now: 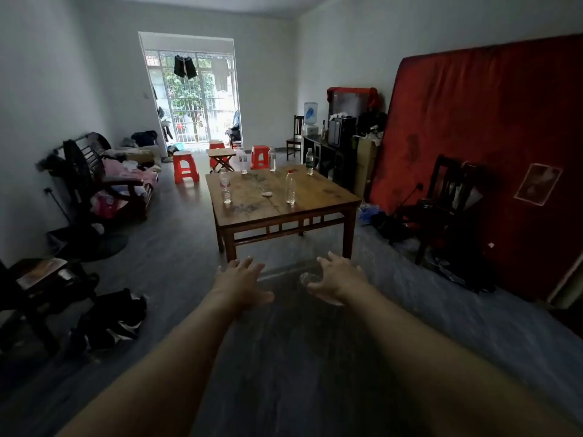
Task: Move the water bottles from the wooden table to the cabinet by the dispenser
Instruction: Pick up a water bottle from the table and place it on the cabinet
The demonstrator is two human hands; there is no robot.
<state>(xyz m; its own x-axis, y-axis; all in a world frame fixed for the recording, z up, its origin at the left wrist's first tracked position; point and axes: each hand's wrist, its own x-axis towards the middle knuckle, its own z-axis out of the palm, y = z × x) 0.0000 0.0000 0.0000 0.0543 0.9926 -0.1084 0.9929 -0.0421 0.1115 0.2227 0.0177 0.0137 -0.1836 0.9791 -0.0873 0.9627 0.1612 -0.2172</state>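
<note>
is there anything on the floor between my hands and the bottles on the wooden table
Nothing visible: bare floor lies between the left hand, right hand and the wooden table.

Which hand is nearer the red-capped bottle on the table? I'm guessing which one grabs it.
Right. The right hand is almost straight below the red-capped bottle, short of the table. The left hand is farther to the bottle's left.

Dim room, daylight via balcony door [192, 99]; corners dark, edges warped, slight blur.
</note>
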